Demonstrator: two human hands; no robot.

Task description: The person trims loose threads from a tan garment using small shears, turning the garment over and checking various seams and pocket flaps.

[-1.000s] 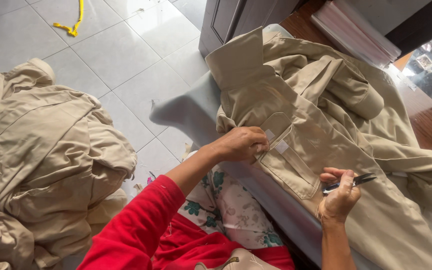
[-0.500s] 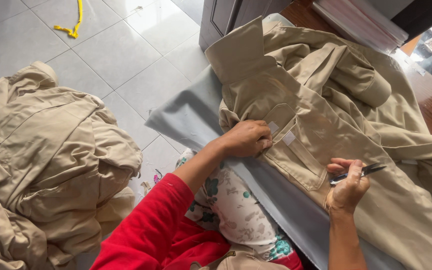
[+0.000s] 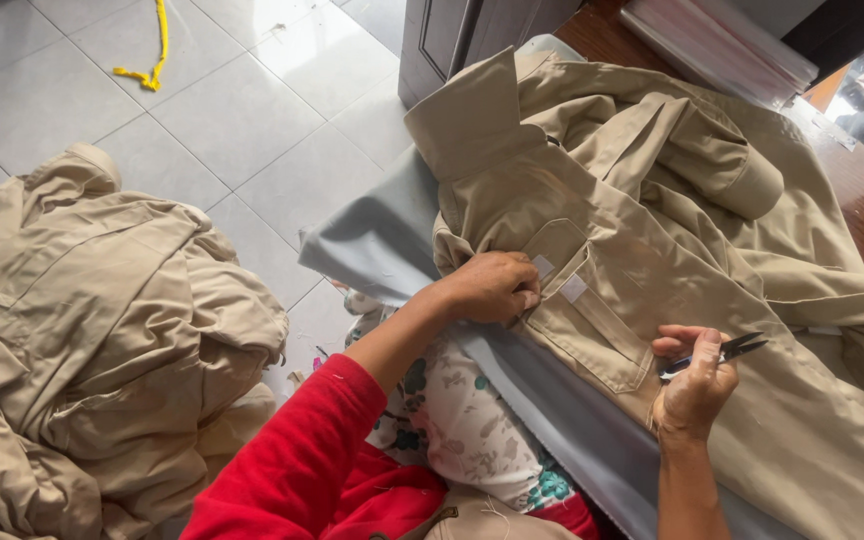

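A khaki shirt [image 3: 692, 200] lies spread over a grey padded board [image 3: 382, 230]. My left hand [image 3: 492, 288] presses on the shirt at the edge of its chest pocket [image 3: 592, 320], fingers curled and pinching the fabric near two small white tags. My right hand [image 3: 694, 388] rests on the shirt just right of the pocket. It grips a small pair of black thread snips [image 3: 727, 352], blades pointing right. My left arm wears a red sleeve.
A heap of khaki garments [image 3: 92, 330] lies on the tiled floor at left. A yellow cord [image 3: 152, 60] lies on the tiles at the top left. A grey cabinet [image 3: 452, 35] and a wooden table [image 3: 852, 170] stand beyond the board. Floral cloth covers my lap.
The view has shifted slightly. My left hand stays at the pocket edge. My right hand has kept the snips just right of the pocket, barely moving.
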